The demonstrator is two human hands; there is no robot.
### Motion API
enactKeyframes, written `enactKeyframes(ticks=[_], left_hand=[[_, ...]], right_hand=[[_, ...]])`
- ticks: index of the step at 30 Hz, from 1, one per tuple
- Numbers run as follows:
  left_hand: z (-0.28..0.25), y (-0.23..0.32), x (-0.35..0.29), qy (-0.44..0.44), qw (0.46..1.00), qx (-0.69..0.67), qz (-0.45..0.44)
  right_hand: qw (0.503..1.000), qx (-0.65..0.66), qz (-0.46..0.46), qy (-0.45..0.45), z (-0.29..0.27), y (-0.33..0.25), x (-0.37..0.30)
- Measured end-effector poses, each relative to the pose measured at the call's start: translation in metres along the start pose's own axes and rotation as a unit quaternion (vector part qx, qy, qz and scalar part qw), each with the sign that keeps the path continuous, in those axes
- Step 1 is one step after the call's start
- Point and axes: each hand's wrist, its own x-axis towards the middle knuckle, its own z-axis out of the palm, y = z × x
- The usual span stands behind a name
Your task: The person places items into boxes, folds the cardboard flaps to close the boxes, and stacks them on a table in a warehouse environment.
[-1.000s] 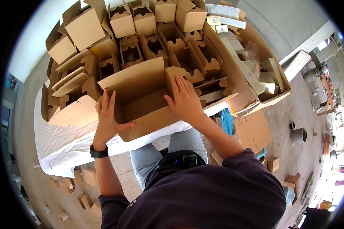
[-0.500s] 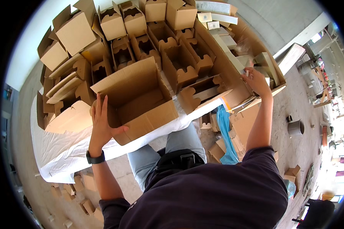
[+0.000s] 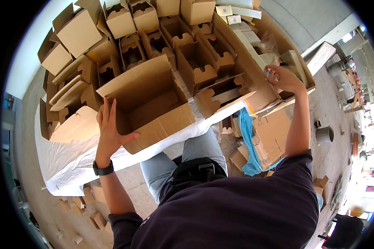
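My left hand (image 3: 109, 135) grips the near left corner of an open cardboard box (image 3: 164, 132), with the thumb on its front wall and the fingers along its left side. Nothing shows inside the box, which sits tilted at the table's near edge. Over at the right, my right hand (image 3: 290, 79) is bent above a large carton (image 3: 259, 96). Its fingertips are closed around something small and pale, too little to make out. White boxes (image 3: 250, 37) and clear plastic wrap (image 3: 270, 43) lie in that carton by the hand.
Several brown cardboard boxes (image 3: 79, 33) crowd the back and left of the table, which has a white sheet (image 3: 66, 170) over it. Flattened cardboard (image 3: 274, 135) and a blue plastic bag (image 3: 247, 137) are below on the right. A grey bucket (image 3: 325, 134) stands on the floor.
My right hand has shifted slightly right and turned inward, its fingertips now drawn together over the carton. My left hand stays on the box, nearly still.
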Motion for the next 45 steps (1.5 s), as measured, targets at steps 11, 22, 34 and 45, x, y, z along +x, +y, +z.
enactKeyframes(ticks=[11, 22, 34, 45], left_hand=[[-0.001, 0.002, -0.001, -0.003, 1.000, 0.000, -0.003], [-0.001, 0.003, -0.001, 0.001, 1.000, -0.003, -0.006], [-0.002, 0.002, -0.003, -0.006, 1.000, -0.013, -0.009], [0.000, -0.003, -0.002, 0.022, 1.000, 0.011, 0.012]], right_hand=[[0.996, -0.013, 0.030, 0.085, 0.016, 0.002, 0.003], [0.975, 0.032, 0.079, 0.206, 0.027, 0.008, 0.002], [0.859, 0.250, -0.013, 0.447, 0.011, -0.046, -0.013], [0.507, 0.801, -0.286, 0.138, 0.077, -0.139, -0.012]])
